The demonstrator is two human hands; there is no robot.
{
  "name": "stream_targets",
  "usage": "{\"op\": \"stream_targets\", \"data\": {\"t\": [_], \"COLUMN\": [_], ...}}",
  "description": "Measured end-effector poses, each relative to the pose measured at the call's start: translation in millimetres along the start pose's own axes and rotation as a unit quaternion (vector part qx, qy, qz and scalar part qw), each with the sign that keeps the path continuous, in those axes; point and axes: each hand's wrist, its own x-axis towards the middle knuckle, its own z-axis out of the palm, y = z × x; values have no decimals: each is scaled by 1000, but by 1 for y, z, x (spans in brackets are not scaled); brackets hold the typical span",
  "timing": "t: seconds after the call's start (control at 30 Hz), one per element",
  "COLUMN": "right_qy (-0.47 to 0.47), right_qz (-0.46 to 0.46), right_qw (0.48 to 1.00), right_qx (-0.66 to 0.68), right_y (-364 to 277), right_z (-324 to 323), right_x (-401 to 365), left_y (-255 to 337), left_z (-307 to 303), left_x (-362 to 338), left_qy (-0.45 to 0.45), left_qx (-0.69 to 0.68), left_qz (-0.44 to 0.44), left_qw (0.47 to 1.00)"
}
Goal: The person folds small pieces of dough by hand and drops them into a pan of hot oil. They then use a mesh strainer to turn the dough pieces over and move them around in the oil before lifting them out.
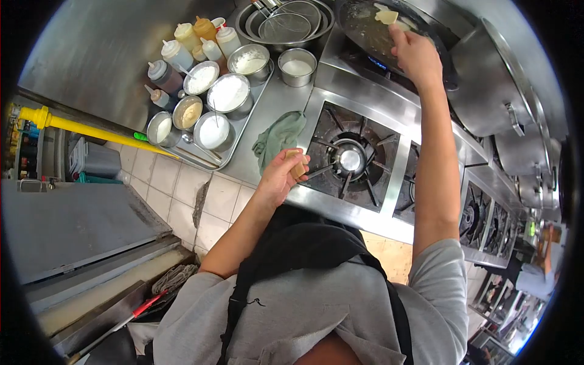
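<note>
Ahead, one right hand [418,56] pinches a pale, flat piece [385,16] at one round black pan [364,35]. One left hand [283,175] pinches a small tan block [297,166] beside one green cloth [281,137]. Seven round metal containers [229,94] stand on or near one metal tray [242,132].

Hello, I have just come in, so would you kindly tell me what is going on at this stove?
The person's right hand reaches over a wide dark pan, touching or holding a pale piece there; I cannot tell which. A blue flame shows beneath the pan. The left hand holds a tan piece near the green cloth. Bowls and squeeze bottles stand to the left.
</note>
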Motion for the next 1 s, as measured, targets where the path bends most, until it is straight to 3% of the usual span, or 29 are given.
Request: {"op": "stream_targets", "data": {"t": [0.03, 0.1, 0.13, 0.17, 0.2, 0.27, 0.33, 0.37, 0.7, 0.8, 0.87, 1.0], "right_qy": [1, 3, -46, -44, -170, -187, -263, -249, -272, -327, -405, -398], "right_qz": [-3, -33, -80, -152, -143, -201, -183, -201, -147, -80, 23, 46], "right_qw": [1000, 984, 968, 967, 963, 945, 925, 931, 926, 907, 817, 803], "right_qx": [0, 175, 233, 200, 152, 181, 205, 176, 215, 252, 409, 442], "right_y": [-6, -15, -13, -18, -27, -32, -35, -31, -20, -21, -18, -16], "right_z": [1, 17, 38, 57, 64, 95, 102, 109, 94, 92, 92, 90], "right_x": [-9, -58, -81, -109, -134, -173, -188, -191, -195, -193, -189, -188], "left_y": [1, -3, -4, -5, -6, -6, -8, -8, -7, -3, -2, 4], "left_z": [-1, -4, -5, -5, -5, -2, 0, 1, 13, 12, 11, 16], "left_x": [1, 2, 4, 5, 5, 7, 11, 12, 9, 7, 7, 6], "left_qy": [6, 18, 9, 0, 0, -16, -25, -32, -14, -32, -61, -64], "left_qx": [-9, -25, -14, -1, 1, 29, 41, 50, 48, 129, 124, 117], "left_qz": [2, 3, 0, -4, -5, -16, -19, -20, -22, -15, 19, 8], "left_qw": [1000, 1000, 1000, 1000, 1000, 999, 999, 998, 998, 991, 990, 991]}}
